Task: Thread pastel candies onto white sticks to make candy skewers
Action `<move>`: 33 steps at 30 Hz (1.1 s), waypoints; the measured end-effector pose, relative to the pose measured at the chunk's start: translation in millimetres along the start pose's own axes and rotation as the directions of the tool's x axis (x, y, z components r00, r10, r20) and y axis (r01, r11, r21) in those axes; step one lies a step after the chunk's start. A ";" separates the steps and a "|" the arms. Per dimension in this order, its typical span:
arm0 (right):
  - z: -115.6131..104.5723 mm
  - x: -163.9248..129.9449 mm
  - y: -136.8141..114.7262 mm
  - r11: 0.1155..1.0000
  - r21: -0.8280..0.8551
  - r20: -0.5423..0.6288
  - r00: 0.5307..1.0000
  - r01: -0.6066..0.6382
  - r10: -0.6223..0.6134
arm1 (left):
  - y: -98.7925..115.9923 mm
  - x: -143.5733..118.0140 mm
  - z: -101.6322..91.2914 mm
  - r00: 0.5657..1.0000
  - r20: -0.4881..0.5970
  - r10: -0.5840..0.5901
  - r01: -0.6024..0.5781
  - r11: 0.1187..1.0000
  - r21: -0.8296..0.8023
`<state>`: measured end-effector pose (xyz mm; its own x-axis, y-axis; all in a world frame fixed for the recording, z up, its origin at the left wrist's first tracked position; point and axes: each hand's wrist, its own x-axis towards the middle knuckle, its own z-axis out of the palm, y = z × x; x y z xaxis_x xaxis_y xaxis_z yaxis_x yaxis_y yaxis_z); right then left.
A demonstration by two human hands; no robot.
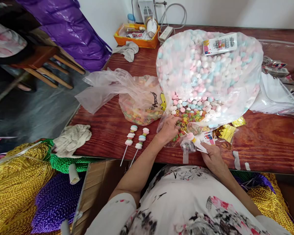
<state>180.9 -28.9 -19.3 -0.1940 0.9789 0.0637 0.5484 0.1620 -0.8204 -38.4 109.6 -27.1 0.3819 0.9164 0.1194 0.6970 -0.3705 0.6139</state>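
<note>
Left fingers at candy rings, lettering unclear

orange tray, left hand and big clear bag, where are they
orange tray (137, 42), head view, front wall
left hand (170, 129), head view, back of hand
big clear bag (208, 73), head view, middle of its wall

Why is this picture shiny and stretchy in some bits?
Head view: light glints off the purple wrap and big bag; head view, left edge: the stool looks slanted and stretched, perhaps from a wide lens; head view, top: the packet's small print is unreadable.
</note>
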 end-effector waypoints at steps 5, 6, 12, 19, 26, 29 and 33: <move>0.0 -0.9 5.9 1.000 0.023 -0.008 1.000 0.000 0.000 | 1.5 0.7 -1.6 0.996 0.028 -0.082 0.077 0.987 0.144; -0.1 -0.7 6.3 1.000 0.026 -0.009 1.000 0.006 -0.006 | 2.4 0.8 -1.4 0.996 0.026 -0.081 0.076 0.984 0.163; -2.4 -1.7 5.3 1.000 0.017 -0.026 0.999 0.019 -0.019 | 10.8 -11.7 -1.8 0.992 -0.126 0.022 -0.027 0.999 -0.037; -3.0 -3.1 -5.0 0.996 0.079 -0.011 0.999 0.052 -0.051 | 26.5 -42.9 -9.8 0.951 -0.130 -0.280 0.041 0.532 -0.846; 0.4 2.0 -17.3 0.993 0.068 0.027 0.994 0.102 -0.104 | 34.9 -53.3 -8.8 0.906 -0.286 -0.313 -0.101 0.497 -0.862; -1.4 1.6 -17.9 0.994 0.022 0.020 0.994 0.109 -0.109 | 33.5 -57.6 -8.9 0.876 -0.452 -0.170 -0.223 0.688 -0.691; -5.4 -0.2 -18.7 0.988 -0.058 0.009 0.989 0.146 -0.146 | 28.6 -60.1 -7.7 0.836 -0.549 0.013 -0.328 0.813 -0.480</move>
<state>175.1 -31.5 -0.9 -0.2794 0.9436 0.1775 0.5601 0.3103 -0.7681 -46.1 45.0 -10.7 -0.0053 0.8440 0.5363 0.1503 -0.5295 0.8349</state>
